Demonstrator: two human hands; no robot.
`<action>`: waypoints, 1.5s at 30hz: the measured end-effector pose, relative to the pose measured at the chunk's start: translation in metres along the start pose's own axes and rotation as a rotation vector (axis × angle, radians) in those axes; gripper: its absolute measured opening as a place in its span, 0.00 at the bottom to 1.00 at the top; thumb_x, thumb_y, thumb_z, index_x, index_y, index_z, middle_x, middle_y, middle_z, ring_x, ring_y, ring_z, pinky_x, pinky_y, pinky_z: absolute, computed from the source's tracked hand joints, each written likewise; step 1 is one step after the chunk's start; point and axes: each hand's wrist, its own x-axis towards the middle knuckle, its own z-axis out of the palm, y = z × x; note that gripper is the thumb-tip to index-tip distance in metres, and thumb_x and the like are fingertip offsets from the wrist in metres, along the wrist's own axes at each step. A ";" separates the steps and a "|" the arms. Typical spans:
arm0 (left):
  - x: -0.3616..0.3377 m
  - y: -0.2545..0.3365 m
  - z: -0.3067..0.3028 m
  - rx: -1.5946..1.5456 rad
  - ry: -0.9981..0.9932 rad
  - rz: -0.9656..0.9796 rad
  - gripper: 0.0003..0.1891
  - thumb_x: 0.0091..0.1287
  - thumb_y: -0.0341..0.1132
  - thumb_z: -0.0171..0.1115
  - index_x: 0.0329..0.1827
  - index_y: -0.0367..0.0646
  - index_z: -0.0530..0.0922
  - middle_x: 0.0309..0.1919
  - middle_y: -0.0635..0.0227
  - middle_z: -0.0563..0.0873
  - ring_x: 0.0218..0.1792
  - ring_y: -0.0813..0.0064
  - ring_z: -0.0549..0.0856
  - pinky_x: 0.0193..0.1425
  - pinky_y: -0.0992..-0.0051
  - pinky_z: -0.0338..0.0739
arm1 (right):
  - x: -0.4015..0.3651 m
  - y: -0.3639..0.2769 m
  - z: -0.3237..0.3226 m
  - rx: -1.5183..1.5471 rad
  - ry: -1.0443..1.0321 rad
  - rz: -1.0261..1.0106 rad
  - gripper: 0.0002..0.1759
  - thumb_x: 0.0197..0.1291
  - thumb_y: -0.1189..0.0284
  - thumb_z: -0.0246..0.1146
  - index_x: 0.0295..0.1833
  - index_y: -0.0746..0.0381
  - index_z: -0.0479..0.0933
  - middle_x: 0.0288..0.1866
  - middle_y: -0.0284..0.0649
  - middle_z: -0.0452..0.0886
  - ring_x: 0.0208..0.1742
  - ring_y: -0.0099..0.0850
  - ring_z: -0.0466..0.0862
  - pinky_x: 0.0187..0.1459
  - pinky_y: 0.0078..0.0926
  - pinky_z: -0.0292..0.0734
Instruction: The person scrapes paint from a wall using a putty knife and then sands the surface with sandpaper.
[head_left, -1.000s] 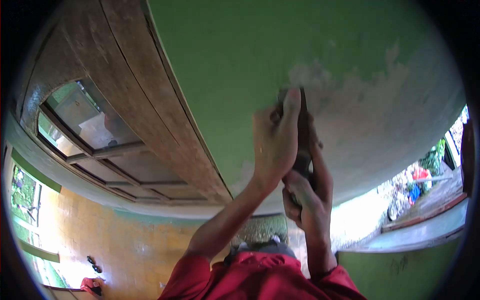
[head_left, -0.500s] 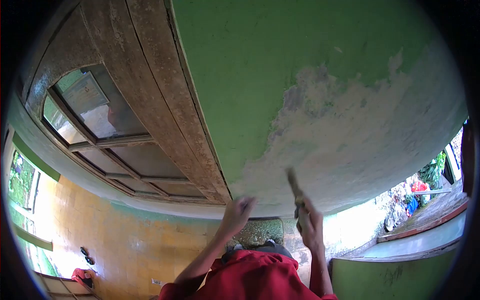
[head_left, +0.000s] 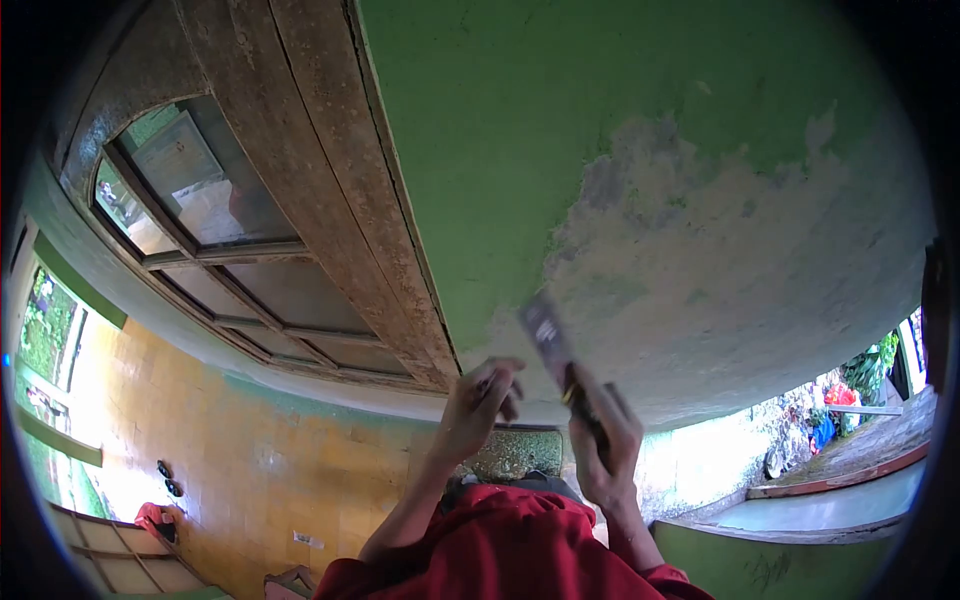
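My right hand (head_left: 607, 440) grips the dark handle of a putty knife (head_left: 545, 333), fingers wrapped round it. Its flat grey blade points up and left, overlapping the bare patch of wall in this view. Beside it, my left hand (head_left: 480, 405) is raised with its fingers curled in; I cannot tell what, if anything, is inside them. Both hands are in front of the green wall (head_left: 470, 180), where a large area of paint is gone and a pale, patchy surface (head_left: 700, 260) shows.
A worn wooden door frame (head_left: 330, 190) with glass panes (head_left: 225, 190) stands to the left. Below is a yellow tiled floor (head_left: 250, 460), with dark footwear (head_left: 168, 480) and a red cloth (head_left: 155, 520) on it. A green-sided ledge (head_left: 770, 560) lies at lower right.
My right hand has moved left and nearer to me, bringing the putty knife's blade left and up. My left hand has risen slightly, and the view has shifted a little.
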 end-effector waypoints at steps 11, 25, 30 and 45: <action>0.065 0.104 0.043 0.104 -0.050 0.252 0.21 0.82 0.46 0.48 0.57 0.34 0.78 0.42 0.64 0.89 0.38 0.78 0.88 0.31 0.83 0.79 | 0.051 0.008 0.023 -0.028 0.254 -0.071 0.44 0.54 0.90 0.59 0.79 0.68 0.58 0.48 0.44 0.81 0.37 0.23 0.82 0.32 0.20 0.77; 0.085 0.109 0.076 -0.322 -0.092 0.392 0.22 0.80 0.48 0.52 0.39 0.35 0.78 0.24 0.62 0.85 0.24 0.71 0.86 0.27 0.72 0.82 | 0.042 -0.010 0.016 0.779 0.082 0.300 0.39 0.72 0.71 0.55 0.82 0.67 0.46 0.31 0.32 0.74 0.19 0.16 0.68 0.19 0.16 0.61; 0.086 0.117 0.076 -0.246 -0.047 0.428 0.23 0.80 0.48 0.52 0.34 0.36 0.78 0.21 0.63 0.83 0.20 0.74 0.84 0.24 0.72 0.80 | 0.045 -0.023 0.019 0.696 0.122 0.262 0.40 0.71 0.73 0.55 0.82 0.68 0.45 0.34 0.34 0.76 0.20 0.16 0.68 0.21 0.15 0.62; 0.079 0.122 0.078 -0.351 -0.077 0.340 0.23 0.80 0.48 0.53 0.33 0.36 0.78 0.20 0.64 0.83 0.19 0.75 0.83 0.22 0.75 0.79 | 0.045 -0.035 0.018 0.673 0.160 0.323 0.41 0.68 0.75 0.57 0.81 0.71 0.46 0.37 0.36 0.78 0.22 0.16 0.71 0.22 0.15 0.64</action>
